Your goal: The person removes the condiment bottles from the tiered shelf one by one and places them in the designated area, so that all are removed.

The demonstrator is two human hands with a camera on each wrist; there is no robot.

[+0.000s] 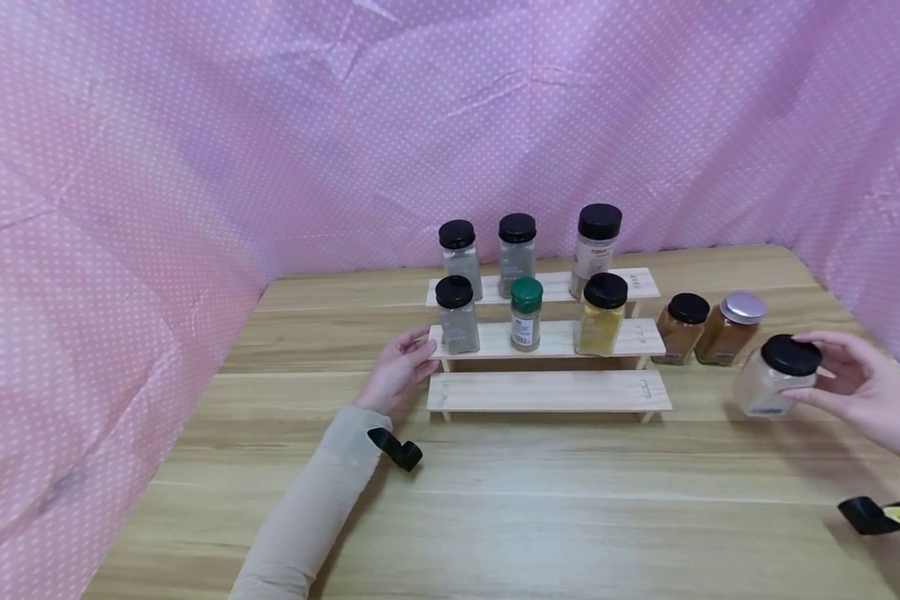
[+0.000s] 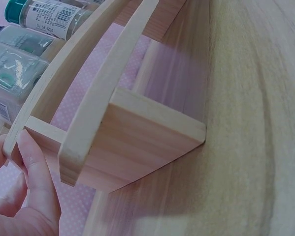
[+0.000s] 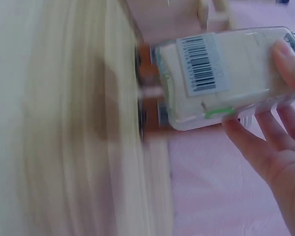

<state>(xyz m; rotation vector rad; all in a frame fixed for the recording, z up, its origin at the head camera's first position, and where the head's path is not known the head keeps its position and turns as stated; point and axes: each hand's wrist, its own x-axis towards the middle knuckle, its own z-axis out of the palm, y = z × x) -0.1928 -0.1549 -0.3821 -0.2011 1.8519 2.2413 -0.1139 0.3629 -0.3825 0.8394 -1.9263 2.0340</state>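
Note:
My right hand (image 1: 862,383) grips a clear jar of pale powder (image 1: 767,385) with a black lid, at the right of the table. The right wrist view shows the jar's barcode label (image 3: 202,64) and a shadow on the wood below, with fingers and thumb on opposite sides of it. My left hand (image 1: 396,367) pinches the left end of the middle step of a three-step wooden rack (image 1: 547,392). In the left wrist view, thumb and finger (image 2: 36,172) hold that board's end. Bottles stand on the two upper steps; the lowest step is bare.
On the middle step are a grey bottle (image 1: 459,325), a green-capped bottle (image 1: 525,321) and a yellow one (image 1: 602,325). Three black-capped bottles, including a tall one (image 1: 594,250), line the top step. Right of the rack stand a black-lidded brown jar (image 1: 678,333) and a silver-lidded one (image 1: 723,333).

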